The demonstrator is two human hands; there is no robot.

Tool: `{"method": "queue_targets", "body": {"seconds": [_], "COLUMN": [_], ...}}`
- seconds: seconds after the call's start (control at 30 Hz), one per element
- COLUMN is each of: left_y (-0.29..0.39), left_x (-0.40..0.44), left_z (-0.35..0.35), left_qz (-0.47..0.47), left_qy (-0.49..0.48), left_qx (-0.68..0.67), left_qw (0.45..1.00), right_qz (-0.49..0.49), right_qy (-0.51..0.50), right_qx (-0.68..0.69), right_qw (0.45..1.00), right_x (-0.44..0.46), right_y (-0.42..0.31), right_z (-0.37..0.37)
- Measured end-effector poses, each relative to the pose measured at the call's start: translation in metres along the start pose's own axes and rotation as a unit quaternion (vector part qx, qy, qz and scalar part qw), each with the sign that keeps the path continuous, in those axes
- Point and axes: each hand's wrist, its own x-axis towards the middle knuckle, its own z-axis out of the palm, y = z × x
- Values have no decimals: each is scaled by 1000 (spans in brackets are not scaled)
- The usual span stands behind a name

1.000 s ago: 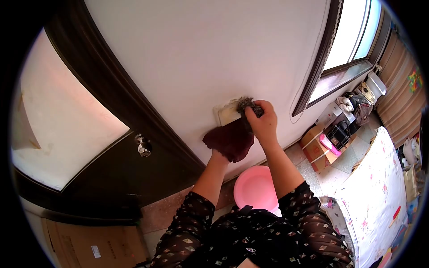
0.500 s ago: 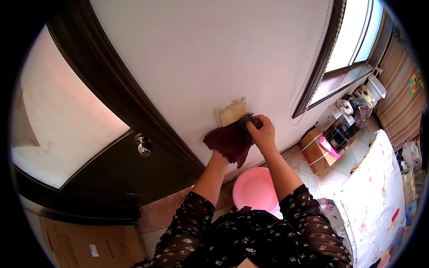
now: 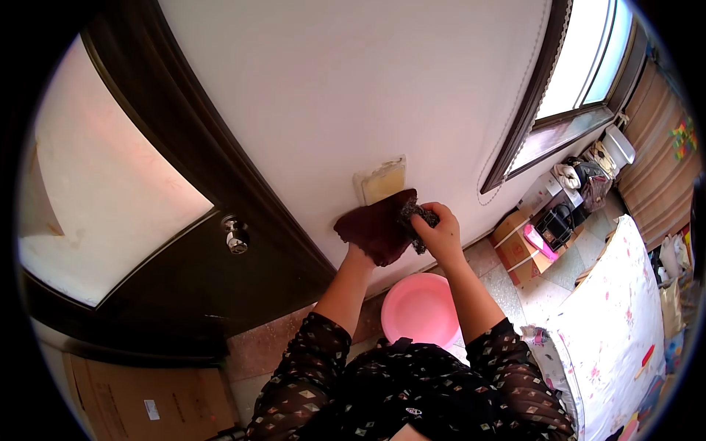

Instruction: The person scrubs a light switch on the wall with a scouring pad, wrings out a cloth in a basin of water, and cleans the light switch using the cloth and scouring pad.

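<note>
A dark maroon cloth is draped over my left hand, hiding its fingers and leaving only the wrist side visible; the hand holds the cloth up. In my right hand a grey steel wool scrubber is pinched, against the right edge of the cloth. Just above the cloth, a yellowed rectangular plate with a worn, grimy border sits on the white wall. The cloth overlaps the plate's lower edge in view; whether it touches cannot be made out.
Below my hands a pink basin stands on the tiled floor. At left is a dark door with a metal knob. A cardboard box lies lower left; another box stands by the wall. A flowered mattress is at right.
My right hand has shifted slightly right and down with the scrubber, showing more of it. The cloth's upper right corner now shows, and its lower hanging tip has drawn up.
</note>
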Motion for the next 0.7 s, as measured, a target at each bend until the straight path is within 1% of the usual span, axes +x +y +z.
{"method": "queue_targets", "body": {"seconds": [0.07,0.1,0.13,0.17,0.23,0.27,0.3,0.33,0.37,0.43,0.47,0.53,0.67,0.7], "left_y": [0,3,5,7,8,7,3,-1,-8,-20,-25,-28,-20,-8], "left_x": [0,-1,-1,-1,-2,-3,-5,-7,-9,-11,-10,-9,-8,-8], "left_z": [-1,1,1,2,1,1,0,-1,-4,-9,-10,-10,-10,-8], "left_qz": [43,33,28,21,6,0,-59,-108,-106,-32,-28,-5,2,-37], "left_qy": [-29,-10,1,11,19,23,26,25,29,-73,-70,-65,-68,-2], "left_qx": [-109,-9,41,91,109,115,-241,-565,-566,-634,-636,-644,-654,-655], "left_qw": [993,999,999,996,994,993,968,818,817,769,768,763,753,755], "right_qz": [-11,-50,-89,-89,-181,-182,-196,-209,-210,-217,-219,-238,-243,-249], "right_qy": [12,37,61,60,63,60,48,36,31,25,21,43,47,60], "right_qx": [-9,-4,1,1,-3,-4,-17,-30,-31,-40,-42,-43,-50,-53], "right_qw": [1000,998,994,994,981,982,979,977,977,975,975,969,968,965], "right_x": [-3,-6,-8,-8,-8,-9,-10,-11,-12,-11,-10,-8,-5,-3], "right_y": [-2,-7,-13,-19,-34,-42,-50,-57,-62,-70,-72,-76,-83,-84], "right_z": [-1,-1,0,0,2,3,5,8,11,18,21,26,34,36]}}
